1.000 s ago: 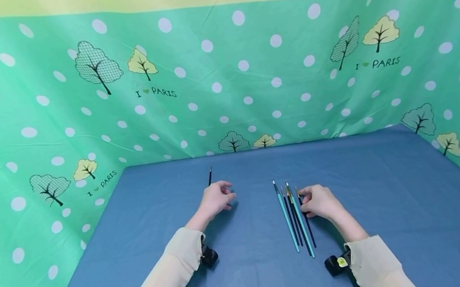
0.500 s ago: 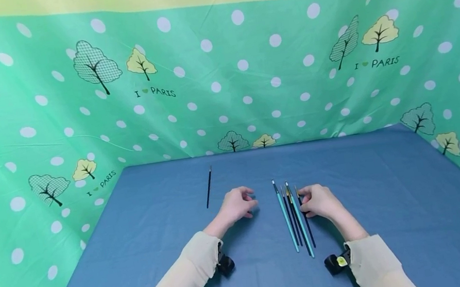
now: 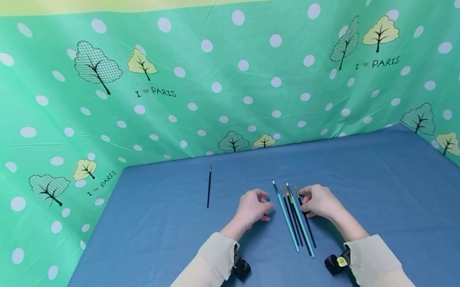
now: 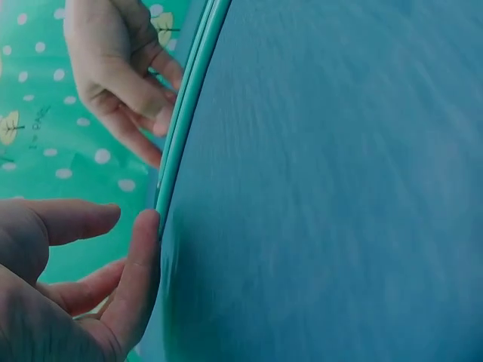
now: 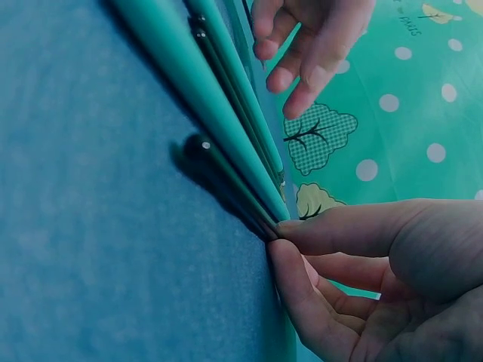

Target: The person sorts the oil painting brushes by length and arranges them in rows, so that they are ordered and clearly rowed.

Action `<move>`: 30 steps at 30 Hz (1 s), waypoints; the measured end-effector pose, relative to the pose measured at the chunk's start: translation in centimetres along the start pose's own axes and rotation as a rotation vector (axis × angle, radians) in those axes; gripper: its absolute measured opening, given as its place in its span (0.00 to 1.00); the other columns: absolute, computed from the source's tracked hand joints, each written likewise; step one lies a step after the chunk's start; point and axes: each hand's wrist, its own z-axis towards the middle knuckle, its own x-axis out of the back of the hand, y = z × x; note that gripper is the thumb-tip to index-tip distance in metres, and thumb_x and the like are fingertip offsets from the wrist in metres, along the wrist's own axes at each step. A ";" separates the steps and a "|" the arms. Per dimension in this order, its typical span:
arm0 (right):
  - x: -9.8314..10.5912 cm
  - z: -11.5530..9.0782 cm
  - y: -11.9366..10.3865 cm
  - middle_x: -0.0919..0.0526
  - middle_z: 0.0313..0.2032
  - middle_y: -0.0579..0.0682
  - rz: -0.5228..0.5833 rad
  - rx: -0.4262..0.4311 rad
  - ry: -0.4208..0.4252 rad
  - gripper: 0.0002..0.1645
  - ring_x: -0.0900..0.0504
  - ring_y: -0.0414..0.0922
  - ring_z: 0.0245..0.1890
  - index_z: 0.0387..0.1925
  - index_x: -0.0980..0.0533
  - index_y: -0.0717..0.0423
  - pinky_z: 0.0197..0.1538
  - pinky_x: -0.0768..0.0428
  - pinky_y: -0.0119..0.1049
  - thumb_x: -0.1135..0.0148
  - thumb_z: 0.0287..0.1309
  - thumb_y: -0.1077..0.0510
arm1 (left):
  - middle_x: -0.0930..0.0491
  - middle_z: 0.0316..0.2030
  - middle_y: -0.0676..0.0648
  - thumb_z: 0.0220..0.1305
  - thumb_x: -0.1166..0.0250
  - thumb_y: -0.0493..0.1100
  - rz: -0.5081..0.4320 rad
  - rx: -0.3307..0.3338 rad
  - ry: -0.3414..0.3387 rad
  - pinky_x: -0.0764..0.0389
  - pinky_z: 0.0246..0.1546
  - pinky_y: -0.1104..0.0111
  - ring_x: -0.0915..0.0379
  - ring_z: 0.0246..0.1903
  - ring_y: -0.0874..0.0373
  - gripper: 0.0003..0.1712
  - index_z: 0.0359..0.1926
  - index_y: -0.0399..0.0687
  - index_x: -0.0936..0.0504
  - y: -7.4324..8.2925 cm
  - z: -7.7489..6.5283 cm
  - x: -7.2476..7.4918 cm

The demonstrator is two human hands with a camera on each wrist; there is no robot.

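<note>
Several slim paintbrushes lie side by side in the head view, bristles pointing away. A turquoise paintbrush [image 3: 286, 219] forms the left side of the group; a second turquoise brush [image 3: 302, 229] lies toward the right, with dark brushes between. My right hand [image 3: 321, 201] pinches the rightmost dark paintbrush [image 5: 230, 179] between thumb and finger, close to the cloth. Just left of the group is my left hand [image 3: 254, 208], fingers loosely bent and apart, holding nothing. In the left wrist view, one fingertip [image 4: 146, 222] overlaps the far end of the turquoise handles.
One dark paintbrush [image 3: 209, 190] lies alone to the left, farther back. A blue cloth [image 3: 158, 232] covers the table, and a green dotted curtain [image 3: 243, 82] hangs behind it and along both sides.
My left hand has moved right and slightly nearer, away from the lone dark brush and up to the group. The right hand keeps its pinch in the same place.
</note>
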 end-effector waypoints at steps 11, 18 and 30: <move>-0.2 0.2 -0.1 0.27 0.25 0.53 0.018 -0.022 0.005 0.28 0.23 0.42 0.18 0.54 0.30 0.68 0.24 0.19 0.33 0.39 0.48 0.70 | 0.24 0.26 0.47 0.54 0.36 0.36 0.010 0.008 0.013 0.20 0.17 0.70 0.24 0.15 0.57 0.19 0.48 0.35 0.26 0.3 0.4 -2.0; -0.1 0.3 0.0 0.25 0.24 0.53 -0.011 -0.028 0.001 0.28 0.23 0.42 0.17 0.55 0.30 0.68 0.24 0.19 0.34 0.39 0.48 0.68 | 0.22 0.22 0.45 0.53 0.33 0.40 0.101 0.031 0.042 0.21 0.18 0.71 0.24 0.13 0.58 0.21 0.48 0.38 0.26 0.6 0.9 -2.6; -0.1 0.3 -0.1 0.24 0.23 0.53 -0.025 -0.022 0.010 0.28 0.22 0.42 0.17 0.55 0.30 0.67 0.24 0.19 0.35 0.38 0.48 0.68 | 0.22 0.30 0.42 0.52 0.32 0.41 0.192 0.067 0.102 0.23 0.16 0.72 0.26 0.11 0.60 0.19 0.43 0.42 0.28 1.0 1.6 -3.6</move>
